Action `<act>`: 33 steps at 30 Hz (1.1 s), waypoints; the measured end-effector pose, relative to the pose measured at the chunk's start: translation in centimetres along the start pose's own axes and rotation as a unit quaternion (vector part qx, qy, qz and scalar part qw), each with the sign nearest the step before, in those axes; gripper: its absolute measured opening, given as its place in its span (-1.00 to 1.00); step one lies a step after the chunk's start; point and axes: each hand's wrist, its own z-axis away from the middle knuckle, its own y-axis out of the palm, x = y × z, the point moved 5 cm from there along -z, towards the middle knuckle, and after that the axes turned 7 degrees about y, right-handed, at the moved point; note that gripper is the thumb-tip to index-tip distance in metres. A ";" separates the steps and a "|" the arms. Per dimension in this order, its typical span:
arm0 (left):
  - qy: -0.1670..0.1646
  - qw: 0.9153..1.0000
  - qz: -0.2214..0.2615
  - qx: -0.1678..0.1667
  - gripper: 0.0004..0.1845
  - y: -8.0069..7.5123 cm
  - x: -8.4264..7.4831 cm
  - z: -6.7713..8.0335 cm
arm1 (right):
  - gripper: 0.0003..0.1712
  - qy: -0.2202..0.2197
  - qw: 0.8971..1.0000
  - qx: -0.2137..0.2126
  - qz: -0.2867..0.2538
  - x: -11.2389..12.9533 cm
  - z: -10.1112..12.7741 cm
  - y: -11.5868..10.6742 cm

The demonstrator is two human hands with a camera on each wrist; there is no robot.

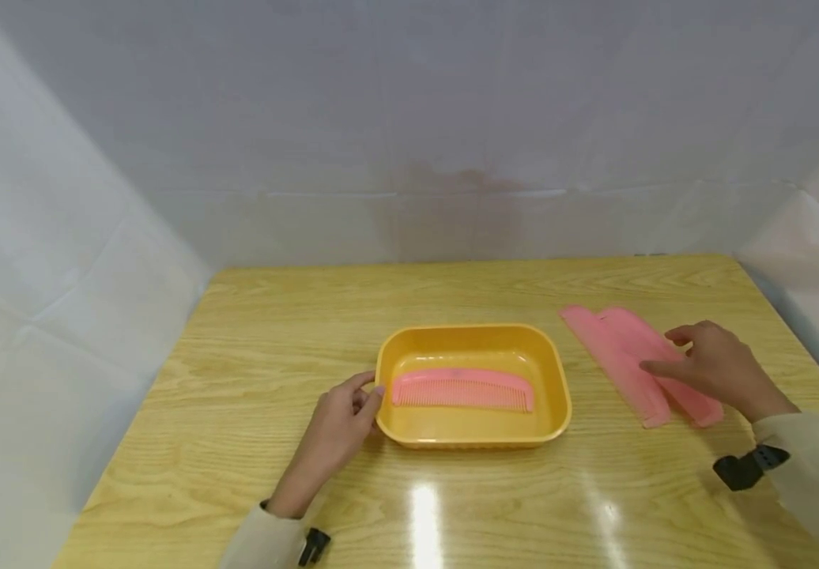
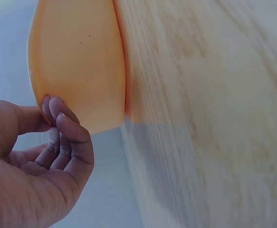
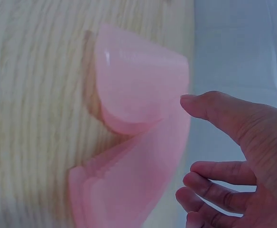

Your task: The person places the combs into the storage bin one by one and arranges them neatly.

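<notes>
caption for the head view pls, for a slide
Left hand touches a yellow tray holding one pink comb; right hand hovers over two pink combs.

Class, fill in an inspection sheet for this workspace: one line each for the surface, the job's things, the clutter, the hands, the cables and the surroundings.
Surface: wooden table, pale grain, glossy with light reflections near the front edge.
Job's things: yellow tray at the centre with one pink comb lying flat inside; two more pink combs side by side on the table to its right.
Clutter: nothing seen.
Hands: left hand touches the tray's left rim with curled fingers; right hand is over the loose combs, fingers relaxed, gripping nothing.
Cables: nothing seen; a dark wrist strap sits on the right sleeve.
Surroundings: white sheeting behind and at both sides.
</notes>
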 end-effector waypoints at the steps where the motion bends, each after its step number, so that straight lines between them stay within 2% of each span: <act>1: 0.000 1.000 -0.001 0.000 -0.56 0.0 0.0 0.0 | -0.08 0.003 1.000 0.001 -0.002 -0.2 0.0 0.1; 12: 0.000 1.000 0.000 0.002 -0.55 0.0 -0.1 0.0 | -0.03 0.023 1.000 0.009 -0.005 -2.1 0.2 1.1; 33: -0.005 1.000 -0.008 0.002 -0.56 0.1 -0.2 -0.1 | -0.09 0.032 0.999 -0.009 -0.002 -2.2 0.2 1.1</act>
